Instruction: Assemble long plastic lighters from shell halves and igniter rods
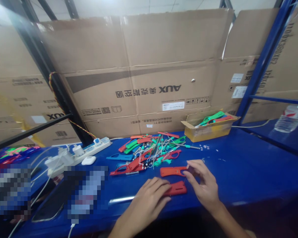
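Note:
My left hand (152, 196) is closed round a red long-nosed lighter (177, 188), which lies low over the blue table. Its metal tube (121, 199) sticks out to the left, and my fingers hide its middle. Just right of the lighter's handle end, my right hand (205, 181) has thumb and forefinger nearly together. What may be a thin strand runs from there toward the handle; what the fingertips hold is too small to make out. Behind the lighter lies an orange-red handle shell (172, 171), its looped end beside my right fingertips.
A heap of coloured lighter shells, metal tubes and wired parts (149, 152) lies behind my hands. A yellow carton (208, 132) of lighters stands back right. On the left are a power strip (89, 152), a white earphone case (88, 160) and phones. Cardboard (144, 43) walls the back.

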Available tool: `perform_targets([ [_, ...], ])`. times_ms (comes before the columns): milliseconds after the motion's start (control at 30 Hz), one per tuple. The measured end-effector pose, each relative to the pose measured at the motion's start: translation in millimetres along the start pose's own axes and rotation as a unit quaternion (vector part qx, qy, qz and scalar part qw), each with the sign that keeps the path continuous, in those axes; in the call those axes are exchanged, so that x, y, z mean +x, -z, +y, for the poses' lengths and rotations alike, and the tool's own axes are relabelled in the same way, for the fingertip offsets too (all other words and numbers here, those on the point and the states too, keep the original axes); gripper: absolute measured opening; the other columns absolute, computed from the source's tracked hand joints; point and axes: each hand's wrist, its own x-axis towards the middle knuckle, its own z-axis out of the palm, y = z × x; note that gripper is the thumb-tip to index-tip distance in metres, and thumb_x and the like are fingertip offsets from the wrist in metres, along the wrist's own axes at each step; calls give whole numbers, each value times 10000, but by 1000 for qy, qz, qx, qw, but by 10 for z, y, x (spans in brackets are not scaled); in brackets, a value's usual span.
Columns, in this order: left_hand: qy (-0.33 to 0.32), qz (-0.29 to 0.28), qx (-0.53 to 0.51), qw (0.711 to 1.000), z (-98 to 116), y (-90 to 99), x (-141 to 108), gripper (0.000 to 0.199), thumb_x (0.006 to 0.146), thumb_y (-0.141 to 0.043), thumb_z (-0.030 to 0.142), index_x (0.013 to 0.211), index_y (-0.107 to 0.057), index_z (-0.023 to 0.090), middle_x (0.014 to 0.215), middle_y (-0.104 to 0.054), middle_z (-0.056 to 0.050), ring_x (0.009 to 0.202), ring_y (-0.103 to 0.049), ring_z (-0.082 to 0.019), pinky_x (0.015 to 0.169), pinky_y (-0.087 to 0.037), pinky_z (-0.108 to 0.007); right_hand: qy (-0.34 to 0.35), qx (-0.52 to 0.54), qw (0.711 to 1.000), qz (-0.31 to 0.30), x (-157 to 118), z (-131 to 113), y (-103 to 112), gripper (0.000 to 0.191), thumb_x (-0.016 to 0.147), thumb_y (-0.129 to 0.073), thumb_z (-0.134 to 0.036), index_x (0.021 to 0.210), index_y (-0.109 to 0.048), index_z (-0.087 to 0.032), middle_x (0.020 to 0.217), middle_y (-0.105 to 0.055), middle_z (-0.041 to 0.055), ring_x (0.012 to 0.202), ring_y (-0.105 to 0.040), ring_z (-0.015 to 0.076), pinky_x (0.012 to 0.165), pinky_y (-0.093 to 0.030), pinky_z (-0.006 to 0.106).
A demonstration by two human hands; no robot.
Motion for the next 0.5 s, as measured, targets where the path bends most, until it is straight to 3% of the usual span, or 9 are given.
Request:
perform_targets([
  [200,0,4,3,1000,-9,1,-6,265,1052,-581,275,1316,-605,259,1303,-676,-45,1190,-642,-224,1080,-502,-407,1,-7,1000,-13,4,-18,24,343,993,-620,-185,1323,-645,-276,1025,-644,65,808,-666,172,635,-576,277],
  [367,0,2,1,1000,-11,-3,-19,272,1051,-583,272,1322,-594,264,1313,-673,-45,1197,-637,-233,1089,-495,-421,-24,11,999,-24,-56,14,45,363,1044,-504,-166,1361,-626,-293,1083,-625,73,636,-600,110,493,-502,229],
  [500,-1,-1,2,1000,-12,-11,-19,267,1054,-578,276,1320,-596,258,1310,-673,-52,1196,-637,-236,1086,-497,-422,-30,28,999,-28,-62,1,42,392,1061,-449,-133,1375,-612,-301,1161,-620,81,616,-587,84,514,-513,233],
])
